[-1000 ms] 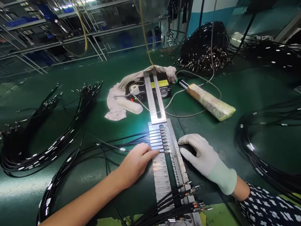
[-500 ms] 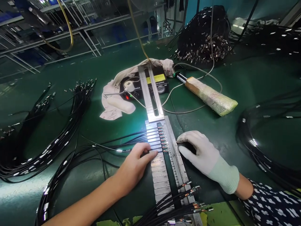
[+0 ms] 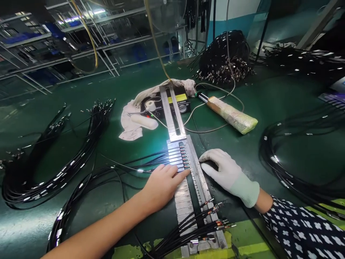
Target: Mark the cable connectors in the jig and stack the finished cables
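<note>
A slotted metal fixture [image 3: 184,207] runs along the green table, with several black cables [image 3: 161,158] lying side by side across its upper part, copper-tipped ends to the right. My bare left hand [image 3: 164,183] rests over the lowest of these cables, its index finger reaching toward their tips; the fingers are close together, and what lies beneath them is hidden. At the fixture's right edge, my right hand [image 3: 225,172], in a white glove, has thumb and fingers apart with nothing between them. More loose cables [image 3: 194,228] lie over the fixture's lower end.
Behind the fixture sit a black control box [image 3: 185,105], a cloth [image 3: 131,120] and a wrapped tool [image 3: 231,115] with a thin cord. Cable bundles lie at left [image 3: 67,169], at right [image 3: 275,162] and in a heap [image 3: 226,54] at the back.
The view has shifted a little. My left hand has moved right and forward over the cables, its finger now nearer the tips. My right hand keeps its place beside the fixture.
</note>
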{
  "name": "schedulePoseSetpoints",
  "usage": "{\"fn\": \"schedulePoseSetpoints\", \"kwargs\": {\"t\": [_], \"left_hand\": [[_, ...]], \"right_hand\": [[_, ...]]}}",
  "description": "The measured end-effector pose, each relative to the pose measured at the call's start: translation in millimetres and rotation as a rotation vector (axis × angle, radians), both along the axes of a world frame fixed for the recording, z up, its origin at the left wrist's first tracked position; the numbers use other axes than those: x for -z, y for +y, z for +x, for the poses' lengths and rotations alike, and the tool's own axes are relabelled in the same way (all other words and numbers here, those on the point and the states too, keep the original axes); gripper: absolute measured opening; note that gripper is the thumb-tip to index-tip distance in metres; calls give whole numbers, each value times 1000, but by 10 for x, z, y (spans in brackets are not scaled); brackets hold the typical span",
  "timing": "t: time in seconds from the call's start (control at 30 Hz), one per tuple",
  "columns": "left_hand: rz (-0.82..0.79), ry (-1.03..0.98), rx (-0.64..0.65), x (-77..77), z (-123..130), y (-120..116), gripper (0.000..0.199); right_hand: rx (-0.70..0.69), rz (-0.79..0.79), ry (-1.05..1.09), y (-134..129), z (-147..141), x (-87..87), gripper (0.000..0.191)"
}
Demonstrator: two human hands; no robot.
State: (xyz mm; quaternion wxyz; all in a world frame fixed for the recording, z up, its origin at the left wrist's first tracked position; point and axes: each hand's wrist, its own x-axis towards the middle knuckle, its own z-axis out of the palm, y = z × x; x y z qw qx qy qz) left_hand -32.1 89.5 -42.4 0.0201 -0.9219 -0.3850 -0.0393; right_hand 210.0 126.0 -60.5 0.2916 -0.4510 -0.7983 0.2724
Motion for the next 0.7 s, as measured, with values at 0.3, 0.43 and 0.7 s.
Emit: {"fn": "schedulePoseSetpoints", "kwargs": {"t": [0.3, 0.43, 0.7], "left_hand": [[-111, -156, -146, -34, 40, -24, 32], [1, -111, -77, -1, 23, -14, 34], [96, -80, 6, 112, 13, -36, 33]], "right_hand": [[12, -11, -3, -10, 4, -22, 8], [12, -21, 1, -6, 10, -18, 6], [0, -18, 22, 12, 0, 0, 8]]}}
